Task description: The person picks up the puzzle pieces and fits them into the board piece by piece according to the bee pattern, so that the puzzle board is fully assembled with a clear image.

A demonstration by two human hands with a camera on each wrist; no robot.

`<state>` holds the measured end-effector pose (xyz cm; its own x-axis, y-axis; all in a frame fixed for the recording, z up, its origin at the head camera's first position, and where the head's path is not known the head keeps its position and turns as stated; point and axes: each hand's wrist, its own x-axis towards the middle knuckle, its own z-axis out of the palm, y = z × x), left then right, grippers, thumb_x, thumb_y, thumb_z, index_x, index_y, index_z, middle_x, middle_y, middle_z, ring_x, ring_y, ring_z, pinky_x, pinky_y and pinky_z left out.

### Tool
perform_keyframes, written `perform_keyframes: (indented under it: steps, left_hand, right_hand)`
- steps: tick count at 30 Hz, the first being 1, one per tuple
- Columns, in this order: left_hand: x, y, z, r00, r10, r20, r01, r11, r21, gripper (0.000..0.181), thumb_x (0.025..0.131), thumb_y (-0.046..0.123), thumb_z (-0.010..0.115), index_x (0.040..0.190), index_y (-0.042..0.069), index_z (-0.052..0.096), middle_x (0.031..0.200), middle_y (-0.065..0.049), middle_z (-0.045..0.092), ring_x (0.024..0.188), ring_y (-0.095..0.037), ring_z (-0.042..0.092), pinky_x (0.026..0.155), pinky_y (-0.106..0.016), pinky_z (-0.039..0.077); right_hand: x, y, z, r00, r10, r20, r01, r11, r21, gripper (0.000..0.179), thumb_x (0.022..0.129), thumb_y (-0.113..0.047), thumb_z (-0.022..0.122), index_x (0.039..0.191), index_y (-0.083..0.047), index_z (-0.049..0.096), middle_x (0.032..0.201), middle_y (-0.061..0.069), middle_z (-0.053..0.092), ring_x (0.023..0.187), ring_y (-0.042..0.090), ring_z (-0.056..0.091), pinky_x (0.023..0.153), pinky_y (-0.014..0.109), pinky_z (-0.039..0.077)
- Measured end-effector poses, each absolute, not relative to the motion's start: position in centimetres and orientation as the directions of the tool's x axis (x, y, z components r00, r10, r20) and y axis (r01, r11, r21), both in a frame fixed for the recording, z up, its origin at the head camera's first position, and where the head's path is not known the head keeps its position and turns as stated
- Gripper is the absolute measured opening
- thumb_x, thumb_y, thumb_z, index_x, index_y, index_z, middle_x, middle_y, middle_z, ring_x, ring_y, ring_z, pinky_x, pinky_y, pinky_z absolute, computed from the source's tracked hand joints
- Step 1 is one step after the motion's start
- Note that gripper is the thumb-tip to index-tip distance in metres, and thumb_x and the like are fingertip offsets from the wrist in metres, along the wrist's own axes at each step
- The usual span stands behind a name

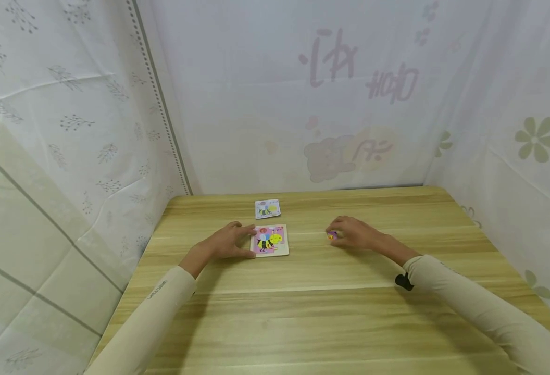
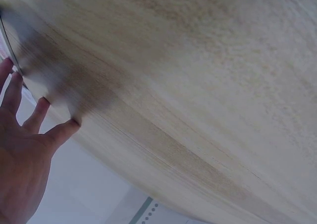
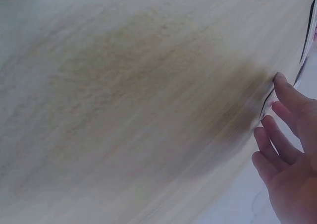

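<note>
A square bee puzzle board with a pale frame lies on the table. My left hand is at its left edge, thumb near the lower corner and index finger near the upper one. In the left wrist view the fingers of the left hand are spread, their tips low over the wood. Off to the right, my right hand pinches a small purple and yellow puzzle piece between thumb and fingers, close over the table. The right wrist view shows the right hand at the frame's edge, the piece mostly hidden.
Behind the board lies a card with a similar bee picture. The wood-grain table extends toward me, and printed white curtains hang along its back and sides.
</note>
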<state>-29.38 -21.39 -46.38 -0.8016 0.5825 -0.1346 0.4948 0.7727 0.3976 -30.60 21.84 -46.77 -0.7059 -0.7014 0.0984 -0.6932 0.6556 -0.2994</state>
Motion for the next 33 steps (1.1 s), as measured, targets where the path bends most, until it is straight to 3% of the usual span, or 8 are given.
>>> perform_keyframes:
  steps: [14, 33]
  left_hand:
    - [-29.5, -21.5, -46.5, -0.794, 0.597, -0.114, 0.516, 0.762, 0.393, 0.076, 0.09, 0.057, 0.075, 0.151, 0.015, 0.056, 0.164, -0.007, 0.04, 0.143, -0.039, 0.04, 0.113, -0.062, 0.038]
    - [-29.3, -21.4, -46.4, -0.799, 0.587, -0.126, 0.498, 0.765, 0.407, 0.076, 0.09, 0.056, 0.076, 0.151, 0.015, 0.056, 0.165, -0.006, 0.039, 0.147, -0.04, 0.036, 0.115, -0.063, 0.035]
  right_hand:
    - [-30.8, 21.0, -46.9, -0.673, -0.73, 0.125, -0.725, 0.616, -0.308, 0.021, 0.097, -0.013, 0.075, 0.117, -0.005, 0.078, 0.11, 0.012, 0.072, 0.101, 0.029, 0.066, 0.084, 0.044, 0.056]
    - [-30.8, 17.4, -47.6, -0.652, -0.74, 0.163, -0.747, 0.592, -0.302, 0.023, 0.097, -0.023, 0.077, 0.115, -0.009, 0.079, 0.105, 0.004, 0.071, 0.095, 0.018, 0.064, 0.084, 0.038, 0.056]
